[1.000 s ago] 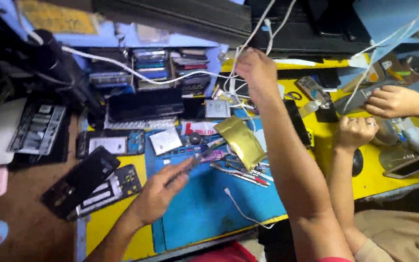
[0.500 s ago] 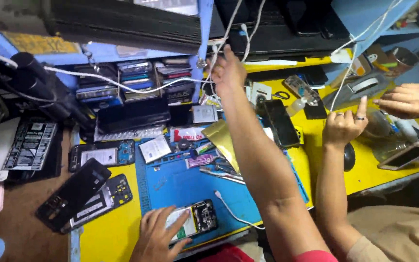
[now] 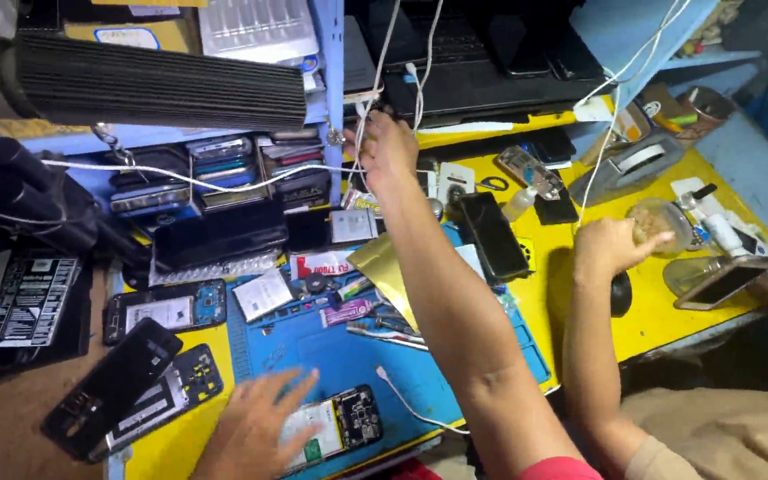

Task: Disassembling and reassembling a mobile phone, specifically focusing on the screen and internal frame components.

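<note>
The left hand [image 3: 255,427] has slid down to the near table [image 3: 171,449] edge and now lies with fingers spread flat on the opened phone [image 3: 335,427] on the blue mat [image 3: 331,351]. The right hand [image 3: 384,151] has stretched farther to the white cables [image 3: 362,116] by the shelf post; its fingers' closure cannot be told. Another person's hand [image 3: 611,244] crowds the right; bare mat lies between.

We get a single head view, looking steeply down and forward from close above the cluttered worktop [image 3: 580,302], shelves [image 3: 331,80] at the far edge.
</note>
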